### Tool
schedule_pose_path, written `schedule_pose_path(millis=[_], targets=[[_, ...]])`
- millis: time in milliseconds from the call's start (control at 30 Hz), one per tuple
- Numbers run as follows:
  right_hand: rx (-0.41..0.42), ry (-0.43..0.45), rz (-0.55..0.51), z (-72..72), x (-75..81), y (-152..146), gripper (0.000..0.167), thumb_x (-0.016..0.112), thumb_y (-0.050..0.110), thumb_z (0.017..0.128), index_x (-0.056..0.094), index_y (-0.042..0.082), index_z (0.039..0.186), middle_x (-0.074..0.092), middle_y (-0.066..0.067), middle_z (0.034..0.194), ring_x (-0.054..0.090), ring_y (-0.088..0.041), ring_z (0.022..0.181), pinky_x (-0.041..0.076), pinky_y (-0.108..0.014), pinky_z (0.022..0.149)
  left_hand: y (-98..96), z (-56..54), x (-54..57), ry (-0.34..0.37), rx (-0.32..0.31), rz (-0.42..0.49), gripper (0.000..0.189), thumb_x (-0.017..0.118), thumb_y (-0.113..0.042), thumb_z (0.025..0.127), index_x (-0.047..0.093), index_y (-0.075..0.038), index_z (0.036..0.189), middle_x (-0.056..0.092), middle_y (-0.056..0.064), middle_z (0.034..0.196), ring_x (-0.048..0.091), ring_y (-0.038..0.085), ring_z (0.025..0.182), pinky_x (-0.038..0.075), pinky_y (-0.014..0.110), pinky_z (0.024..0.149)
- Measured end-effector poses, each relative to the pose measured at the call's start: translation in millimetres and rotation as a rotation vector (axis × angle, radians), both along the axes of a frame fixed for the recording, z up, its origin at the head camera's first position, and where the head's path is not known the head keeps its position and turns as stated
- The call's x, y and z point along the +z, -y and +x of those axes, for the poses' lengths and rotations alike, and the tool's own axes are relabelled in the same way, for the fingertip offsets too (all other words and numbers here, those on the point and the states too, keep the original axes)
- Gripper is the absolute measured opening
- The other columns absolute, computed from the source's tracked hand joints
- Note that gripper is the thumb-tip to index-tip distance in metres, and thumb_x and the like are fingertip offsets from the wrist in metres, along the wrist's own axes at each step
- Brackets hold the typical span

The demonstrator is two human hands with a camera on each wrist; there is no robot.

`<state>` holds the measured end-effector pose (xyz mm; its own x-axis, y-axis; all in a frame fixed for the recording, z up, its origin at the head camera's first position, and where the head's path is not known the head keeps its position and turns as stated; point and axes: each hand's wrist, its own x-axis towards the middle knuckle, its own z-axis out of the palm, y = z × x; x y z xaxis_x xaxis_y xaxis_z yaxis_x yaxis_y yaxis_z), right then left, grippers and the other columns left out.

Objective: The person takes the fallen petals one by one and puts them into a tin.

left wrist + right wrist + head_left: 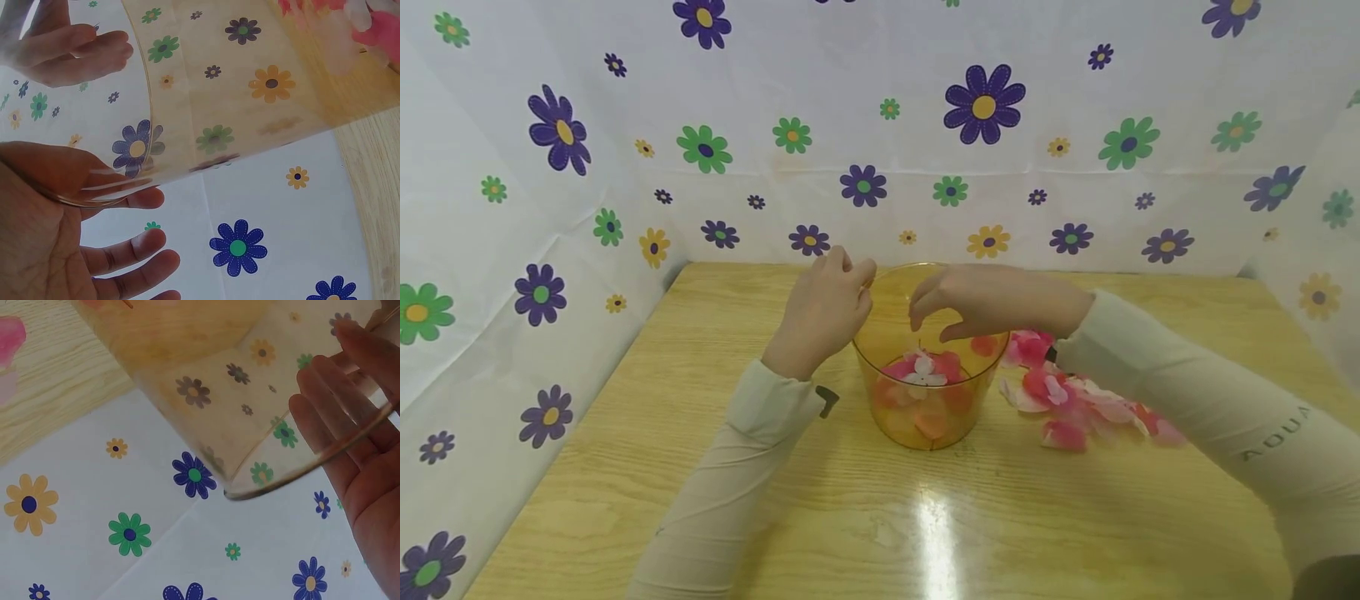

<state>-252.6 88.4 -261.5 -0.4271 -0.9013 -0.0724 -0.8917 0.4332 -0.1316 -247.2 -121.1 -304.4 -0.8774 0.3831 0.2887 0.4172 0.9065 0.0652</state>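
Observation:
A see-through amber bucket stands on the table with pink, red and white flower petals lying inside it. At the left of its rim, my left hand holds the edge; the left wrist view shows the thumb on the inner side and the other fingers outside the wall. Over the bucket's mouth, my right hand reaches across the right rim with fingers bent loosely downward. Nothing shows between those fingers in the right wrist view, where the bucket's rim passes in front of the palm.
A loose heap of pink and white petals lies on the wooden table, right of the bucket and partly under my right forearm. A white cloth with printed flowers hangs behind and along both sides.

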Motion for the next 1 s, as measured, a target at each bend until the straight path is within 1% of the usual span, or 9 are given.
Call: schedule_pose_path(millis=[133, 333, 500, 600, 667, 800, 900, 967, 1000], targets=[[-0.035, 0.007, -0.015, 0.7, 3.2, -9, 0.028, 0.074, 0.011, 0.078, 0.069, 0.013, 0.105, 0.067, -0.005, 0.115, 0.062, -0.024, 0.111, 0.052, -0.036, 0.09, -0.3, -0.2, -1.0, 0.003, 0.004, 0.002, 0.017, 0.047, -0.013, 0.092, 0.056, -0.01, 0.106, 0.049, 0.012, 0.094, 0.048, 0.025, 0.079, 0.047, 0.034, 0.067], [-0.101, -0.018, -0.127, -3.8, 9.9, -40, 0.028, 0.074, 0.006, 0.077, 0.069, 0.01, 0.104, 0.068, -0.006, 0.111, 0.062, -0.027, 0.109, 0.053, -0.038, 0.087, -0.7, -0.4, -2.4, 0.01, 0.01, 0.006, 0.018, 0.047, -0.014, 0.092, 0.056, -0.01, 0.107, 0.048, 0.012, 0.094, 0.048, 0.024, 0.08, 0.046, 0.033, 0.067], [-0.211, -0.073, -0.197, -13.0, 8.4, -75, 0.029, 0.075, 0.004, 0.076, 0.068, 0.009, 0.104, 0.069, -0.007, 0.109, 0.063, -0.028, 0.107, 0.053, -0.041, 0.087, -0.2, -0.6, -2.1, 0.003, 0.012, 0.002, 0.018, 0.047, -0.014, 0.092, 0.056, -0.01, 0.106, 0.049, 0.012, 0.094, 0.048, 0.025, 0.08, 0.046, 0.034, 0.068], [-0.302, -0.065, -0.208, -19.1, -1.6, -92, 0.03, 0.076, 0.006, 0.076, 0.069, 0.01, 0.104, 0.069, -0.005, 0.108, 0.064, -0.025, 0.102, 0.053, -0.041, 0.086, 0.3, -0.7, -1.6, 0.004, 0.013, -0.001, 0.018, 0.047, -0.014, 0.092, 0.056, -0.01, 0.107, 0.049, 0.012, 0.095, 0.049, 0.025, 0.081, 0.047, 0.034, 0.068], [-0.359, -0.035, -0.203, -22.2, -11.7, -100, 0.03, 0.076, 0.008, 0.076, 0.069, 0.011, 0.105, 0.069, -0.005, 0.107, 0.064, -0.024, 0.1, 0.054, -0.041, 0.084, 0.7, -0.9, -1.6, 0.004, 0.014, 0.0, 0.017, 0.047, -0.013, 0.092, 0.056, -0.01, 0.106, 0.049, 0.012, 0.095, 0.049, 0.025, 0.081, 0.047, 0.034, 0.068], [-0.418, 0.002, -0.155, -27.5, -38.1, -111, 0.029, 0.075, 0.008, 0.077, 0.068, 0.01, 0.105, 0.069, -0.008, 0.107, 0.064, -0.027, 0.1, 0.054, -0.042, 0.083, 1.2, -0.8, -1.9, 0.007, 0.012, 0.003, 0.017, 0.047, -0.013, 0.091, 0.056, -0.01, 0.106, 0.049, 0.012, 0.094, 0.049, 0.025, 0.08, 0.047, 0.034, 0.068], [-0.471, 0.062, -0.093, -27.8, -56.0, -114, 0.031, 0.073, 0.01, 0.079, 0.067, 0.01, 0.11, 0.068, -0.009, 0.113, 0.063, -0.029, 0.105, 0.052, -0.045, 0.087, 0.6, -1.3, -2.1, 0.01, 0.009, 0.003, 0.017, 0.047, -0.014, 0.091, 0.056, -0.01, 0.106, 0.049, 0.012, 0.094, 0.049, 0.025, 0.081, 0.047, 0.034, 0.068], [-0.521, 0.114, -0.056, -26.0, -65.8, -116, 0.035, 0.072, 0.014, 0.081, 0.066, 0.014, 0.115, 0.066, -0.006, 0.118, 0.061, -0.028, 0.112, 0.05, -0.045, 0.091, 0.2, -1.6, -2.0, 0.01, 0.009, 0.001, 0.017, 0.047, -0.014, 0.092, 0.056, -0.01, 0.106, 0.049, 0.012, 0.094, 0.049, 0.025, 0.081, 0.047, 0.034, 0.067], [-0.53, 0.131, -0.041, -25.2, -70.2, -115, 0.036, 0.072, 0.014, 0.081, 0.065, 0.015, 0.116, 0.066, -0.005, 0.119, 0.06, -0.028, 0.114, 0.049, -0.046, 0.092, 0.0, -1.7, -1.9, 0.01, 0.009, 0.002, 0.017, 0.047, -0.014, 0.092, 0.056, -0.01, 0.105, 0.049, 0.012, 0.094, 0.049, 0.025, 0.081, 0.047, 0.034, 0.067]])
